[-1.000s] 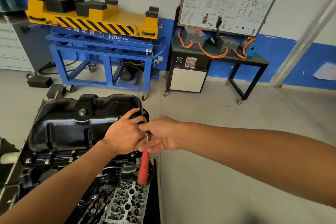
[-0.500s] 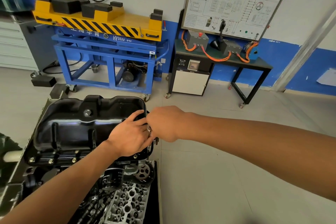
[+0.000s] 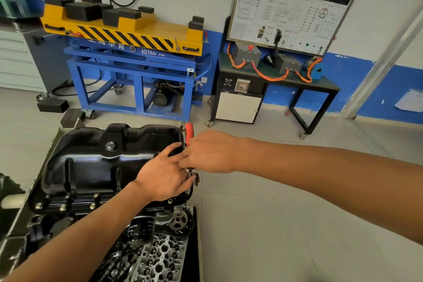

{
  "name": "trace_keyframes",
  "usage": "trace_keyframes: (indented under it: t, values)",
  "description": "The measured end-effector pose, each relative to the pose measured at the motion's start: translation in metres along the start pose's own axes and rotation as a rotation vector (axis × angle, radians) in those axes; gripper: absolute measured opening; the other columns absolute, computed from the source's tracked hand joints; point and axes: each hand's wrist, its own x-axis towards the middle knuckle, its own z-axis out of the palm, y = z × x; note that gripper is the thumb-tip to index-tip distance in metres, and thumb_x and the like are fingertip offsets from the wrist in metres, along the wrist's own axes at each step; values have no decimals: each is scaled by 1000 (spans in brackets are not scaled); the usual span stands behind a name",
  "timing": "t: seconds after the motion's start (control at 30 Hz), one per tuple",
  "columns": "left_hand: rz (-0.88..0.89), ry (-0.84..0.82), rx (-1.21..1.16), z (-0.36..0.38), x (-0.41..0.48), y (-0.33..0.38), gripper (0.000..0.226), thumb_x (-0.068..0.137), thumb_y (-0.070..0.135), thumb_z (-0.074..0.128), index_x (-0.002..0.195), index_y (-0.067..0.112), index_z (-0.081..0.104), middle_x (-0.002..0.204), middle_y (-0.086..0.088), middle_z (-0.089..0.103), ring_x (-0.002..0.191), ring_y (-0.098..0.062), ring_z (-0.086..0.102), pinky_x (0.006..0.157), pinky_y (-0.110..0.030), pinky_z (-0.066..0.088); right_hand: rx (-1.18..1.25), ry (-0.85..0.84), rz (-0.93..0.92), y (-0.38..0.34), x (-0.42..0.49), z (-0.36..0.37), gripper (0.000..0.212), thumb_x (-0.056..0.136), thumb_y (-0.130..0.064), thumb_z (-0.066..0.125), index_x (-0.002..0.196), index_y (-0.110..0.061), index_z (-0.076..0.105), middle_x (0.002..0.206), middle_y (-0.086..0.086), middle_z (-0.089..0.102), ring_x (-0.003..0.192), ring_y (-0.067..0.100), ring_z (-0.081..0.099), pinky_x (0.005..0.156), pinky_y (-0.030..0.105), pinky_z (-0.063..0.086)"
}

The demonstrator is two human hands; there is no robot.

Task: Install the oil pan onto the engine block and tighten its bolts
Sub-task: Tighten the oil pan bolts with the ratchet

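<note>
Bolt heads [image 3: 63, 207] dot the near flange of the glossy black stamped-metal oil pan [image 3: 96, 162], seated sump-up on the dark engine block [image 3: 39, 224]. At the pan's right corner the left hand [image 3: 162, 174] lies on it, fingers curled toward the steel head of the red-handled ratchet wrench [image 3: 189, 131]; whether they pinch it I cannot tell. The right hand [image 3: 210, 151] clenches that wrench, its handle pointing away from the person. The bolt being worked is hidden, probably under the knuckles.

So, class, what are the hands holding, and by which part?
The right hand grips the ratchet by its red handle. The left hand lies at the ratchet's head; its hold cannot be told.
</note>
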Motion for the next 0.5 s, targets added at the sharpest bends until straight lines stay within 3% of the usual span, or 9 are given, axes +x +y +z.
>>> trace_keyframes:
  t: [0.1, 0.2, 0.27, 0.37, 0.5]
  values:
    - [-13, 6, -21, 0, 0, 1, 59, 100, 40, 44, 49, 18, 63, 57, 3, 62, 94, -16, 62, 112, -49, 33, -44, -14, 29, -4, 0, 2, 11, 98, -14, 52, 104, -19, 60, 83, -1, 63, 70, 21, 61, 54, 32, 33]
    - [-32, 20, -35, 0, 2, 2, 53, 99, 39, 47, 55, 17, 66, 65, 3, 66, 90, -18, 63, 112, -48, 34, -37, -26, 73, -4, -4, 2, 13, 101, -24, 53, 104, -15, 63, 71, -3, 47, 64, 20, 56, 57, 33, 46]
    - [-50, 14, -47, -1, 2, 2, 48, 100, 40, 46, 64, 19, 70, 74, 3, 70, 92, -18, 62, 112, -47, 35, 14, -21, 99, -4, -8, 2, 24, 103, -32, 50, 101, -14, 64, 70, -3, 41, 62, 20, 47, 51, 31, 38]
    - [-78, -15, -80, -2, 3, 4, 52, 104, 43, 36, 73, 22, 73, 79, 7, 72, 94, -17, 62, 113, -45, 35, 205, -44, 196, -6, -12, 5, 32, 102, -38, 49, 85, -15, 61, 64, -4, 39, 56, 16, 40, 47, 30, 25]
    - [-78, -3, -98, -3, 4, 4, 47, 101, 43, 41, 72, 23, 73, 76, 7, 71, 94, -18, 64, 112, -46, 36, 505, -32, 344, -13, -12, 9, 42, 98, -37, 55, 62, -15, 47, 59, 0, 46, 51, 13, 41, 46, 29, 26]
